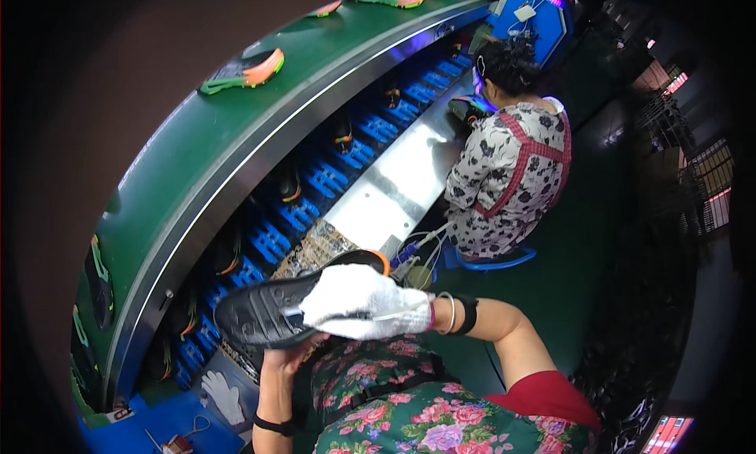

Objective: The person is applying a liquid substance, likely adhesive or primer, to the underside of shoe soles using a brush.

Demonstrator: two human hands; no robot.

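A black shoe with a ridged surface and an orange edge at its far end is held up in front of my body. My left hand, bare, grips its near side from below, with most fingers hidden behind it. Across the shoe's middle lies my right hand in a white glove, its fingers closed. A small pale tip shows at those fingers against the shoe; what it belongs to I cannot make out.
A green conveyor carries shoe soles with orange and green edges. Below it, blue racks hold dark shoes beside a metal tabletop. A co-worker sits ahead on a blue stool. A white glove lies near a blue surface.
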